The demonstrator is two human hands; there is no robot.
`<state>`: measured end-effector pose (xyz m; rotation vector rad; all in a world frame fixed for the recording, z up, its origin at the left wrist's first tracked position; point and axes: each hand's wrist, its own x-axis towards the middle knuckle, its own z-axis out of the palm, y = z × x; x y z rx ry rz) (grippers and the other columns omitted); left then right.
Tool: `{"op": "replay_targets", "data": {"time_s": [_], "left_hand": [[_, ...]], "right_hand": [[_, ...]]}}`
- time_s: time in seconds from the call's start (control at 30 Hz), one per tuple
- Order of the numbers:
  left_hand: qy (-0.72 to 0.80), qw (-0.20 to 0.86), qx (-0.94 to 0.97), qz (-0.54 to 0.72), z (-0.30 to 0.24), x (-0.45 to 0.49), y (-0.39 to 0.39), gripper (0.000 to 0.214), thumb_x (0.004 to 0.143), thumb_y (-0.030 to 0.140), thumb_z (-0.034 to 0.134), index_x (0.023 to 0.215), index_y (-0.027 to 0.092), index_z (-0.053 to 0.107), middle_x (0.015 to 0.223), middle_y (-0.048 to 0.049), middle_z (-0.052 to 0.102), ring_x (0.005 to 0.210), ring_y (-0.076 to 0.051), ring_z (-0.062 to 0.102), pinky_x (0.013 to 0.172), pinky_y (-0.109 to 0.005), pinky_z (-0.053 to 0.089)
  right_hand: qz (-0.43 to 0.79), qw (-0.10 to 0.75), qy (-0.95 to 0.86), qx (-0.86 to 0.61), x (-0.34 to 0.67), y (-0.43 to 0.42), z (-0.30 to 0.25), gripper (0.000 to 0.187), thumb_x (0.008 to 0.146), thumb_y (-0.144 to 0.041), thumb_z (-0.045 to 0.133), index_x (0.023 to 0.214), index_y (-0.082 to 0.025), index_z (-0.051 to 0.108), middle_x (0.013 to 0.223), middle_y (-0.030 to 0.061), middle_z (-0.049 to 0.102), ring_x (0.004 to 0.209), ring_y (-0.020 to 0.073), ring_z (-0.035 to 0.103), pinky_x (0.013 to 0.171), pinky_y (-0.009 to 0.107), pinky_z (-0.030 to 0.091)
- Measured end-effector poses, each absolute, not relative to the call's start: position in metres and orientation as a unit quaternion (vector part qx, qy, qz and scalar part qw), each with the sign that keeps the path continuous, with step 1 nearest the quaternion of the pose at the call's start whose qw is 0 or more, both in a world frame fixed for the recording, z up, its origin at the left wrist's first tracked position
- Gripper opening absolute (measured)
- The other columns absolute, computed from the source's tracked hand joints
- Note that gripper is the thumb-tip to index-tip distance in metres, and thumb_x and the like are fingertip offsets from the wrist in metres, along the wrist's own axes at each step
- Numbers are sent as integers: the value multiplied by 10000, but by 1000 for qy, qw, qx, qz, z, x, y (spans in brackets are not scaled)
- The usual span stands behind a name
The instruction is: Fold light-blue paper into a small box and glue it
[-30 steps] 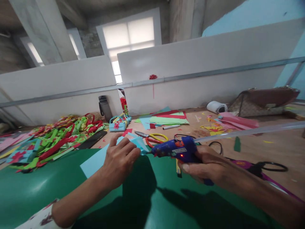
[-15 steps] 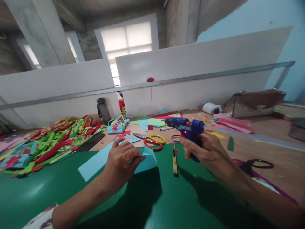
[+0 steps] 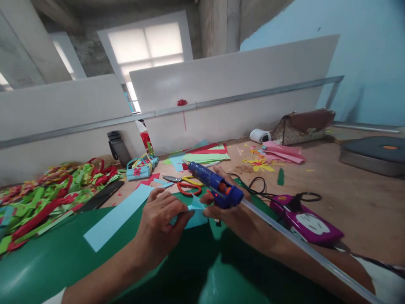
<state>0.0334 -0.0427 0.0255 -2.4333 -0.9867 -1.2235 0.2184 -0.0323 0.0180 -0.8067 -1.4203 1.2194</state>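
My left hand (image 3: 160, 221) presses its curled fingers on a folded light blue paper strip (image 3: 117, 217) that lies on a green mat (image 3: 47, 266). My right hand (image 3: 232, 215) grips a blue hot glue gun (image 3: 215, 184) with a long clear glue stick (image 3: 303, 247) running back toward me. The gun's nozzle points away, up and to the left. My right fingertips also touch the folded blue paper tip (image 3: 196, 206) beside my left fingers.
Red and yellow scissors (image 3: 186, 185) lie just beyond the mat. A heap of green and red paper strips (image 3: 47, 194) fills the left. Coloured sheets (image 3: 205, 154), a dark bottle (image 3: 117, 147), a brown bag (image 3: 303, 124), a tape roll (image 3: 259, 136) and a purple power strip (image 3: 305, 221) stand around.
My right hand brought the glue gun back down beside my left hand and now touches the blue paper. The view swung toward the right.
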Motion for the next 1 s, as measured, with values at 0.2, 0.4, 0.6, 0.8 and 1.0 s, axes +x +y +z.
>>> {"op": "replay_targets", "data": {"time_s": [0.2, 0.4, 0.6, 0.8, 1.0], "left_hand": [[-364, 79, -831, -412, 26, 38, -47, 188, 807, 186, 611, 625, 184, 565, 543, 64, 556, 533, -100, 511, 778, -346, 376], [-373, 59, -833, -405, 28, 38, -49, 168, 803, 204, 611, 639, 185, 578, 568, 48, 603, 531, -106, 520, 716, -333, 412], [-392, 82, -815, -418, 29, 38, -50, 121, 782, 208, 624, 701, 184, 538, 617, 25, 589, 596, -143, 536, 677, -339, 435], [-411, 60, -827, -379, 40, 39, -50, 261, 743, 185, 660, 995, 217, 602, 1218, -98, 545, 1190, -295, 426, 988, -542, 330], [-428, -67, -825, -362, 42, 40, -45, 91, 774, 195, 619, 751, 243, 692, 1246, -39, 569, 1279, -307, 366, 1040, -584, 272]], "right_hand": [[511, 528, -571, -367, 214, -41, 21, 859, 602, -131, 711, 1360, -282, 338, 836, -14, 600, 719, 137, 579, 601, 255, 462], [499, 524, -577, -378, 211, -41, 20, 832, 610, -111, 696, 1348, -260, 343, 732, -46, 597, 671, 128, 560, 605, 246, 448], [500, 546, -577, -345, 209, -37, 13, 784, 633, -83, 669, 1330, -269, 362, 745, -52, 574, 637, 102, 541, 588, 223, 446], [435, 594, -601, -311, 207, -30, 3, 716, 630, -99, 663, 1280, -294, 431, 1009, 11, 575, 640, 95, 551, 594, 243, 482], [496, 577, -576, -299, 207, -36, 8, 665, 651, -116, 671, 1253, -294, 452, 942, 4, 576, 684, 112, 559, 630, 262, 487]]}}
